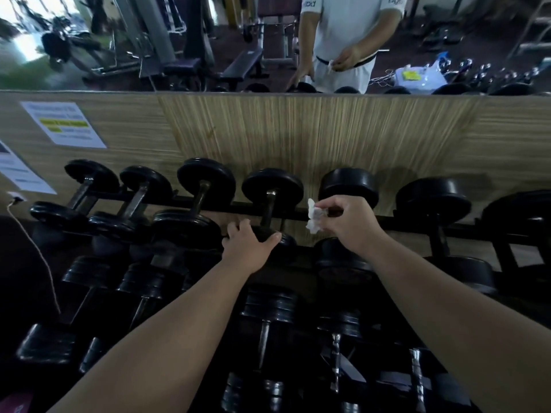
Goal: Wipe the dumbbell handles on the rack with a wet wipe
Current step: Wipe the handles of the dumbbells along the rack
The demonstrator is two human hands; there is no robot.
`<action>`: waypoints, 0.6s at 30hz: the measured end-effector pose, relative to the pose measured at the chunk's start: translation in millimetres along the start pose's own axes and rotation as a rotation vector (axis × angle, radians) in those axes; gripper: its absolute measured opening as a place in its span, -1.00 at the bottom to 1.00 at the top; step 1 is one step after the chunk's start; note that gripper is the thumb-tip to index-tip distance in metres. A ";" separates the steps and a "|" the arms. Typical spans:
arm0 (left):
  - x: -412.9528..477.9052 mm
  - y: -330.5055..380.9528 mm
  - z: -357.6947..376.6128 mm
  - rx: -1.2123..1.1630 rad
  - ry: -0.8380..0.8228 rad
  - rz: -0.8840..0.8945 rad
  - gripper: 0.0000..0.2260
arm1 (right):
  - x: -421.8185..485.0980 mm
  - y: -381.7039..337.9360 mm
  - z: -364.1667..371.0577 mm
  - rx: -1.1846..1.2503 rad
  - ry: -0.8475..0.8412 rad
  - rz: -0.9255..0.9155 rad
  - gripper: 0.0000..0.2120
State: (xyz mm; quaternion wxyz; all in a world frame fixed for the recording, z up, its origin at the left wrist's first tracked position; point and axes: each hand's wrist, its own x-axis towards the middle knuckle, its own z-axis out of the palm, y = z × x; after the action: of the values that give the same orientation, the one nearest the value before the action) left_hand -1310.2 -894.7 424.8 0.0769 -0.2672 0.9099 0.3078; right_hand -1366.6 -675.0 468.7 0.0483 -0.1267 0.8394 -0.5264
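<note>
Black dumbbells lie in rows on a dark rack (301,210), their metal handles pointing toward me. My left hand (249,239) rests over the near weight of one top-row dumbbell (272,186), fingers curled around its edge. That dumbbell's handle (269,208) shows just beyond my fingers. My right hand (347,220) pinches a crumpled white wet wipe (313,216) between thumb and fingers, held above the rack bar just right of that handle and not touching it.
A wood-pattern wall panel (298,135) with paper notices (64,123) stands behind the rack. Above it a mirror reflects the gym, benches and a person in white. A white cable (32,248) hangs at the left. More dumbbells fill the lower rows.
</note>
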 end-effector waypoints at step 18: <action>33.4 -41.0 44.5 -0.479 0.251 0.082 -0.03 | 87.6 34.1 86.9 -0.178 -0.073 0.084 -0.81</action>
State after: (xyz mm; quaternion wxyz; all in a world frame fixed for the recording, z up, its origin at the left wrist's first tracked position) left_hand -1317.6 -910.0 357.8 -0.1145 -0.2769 0.8235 0.4817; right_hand -1437.8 -759.6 404.3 0.0891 -0.1144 0.8852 -0.4421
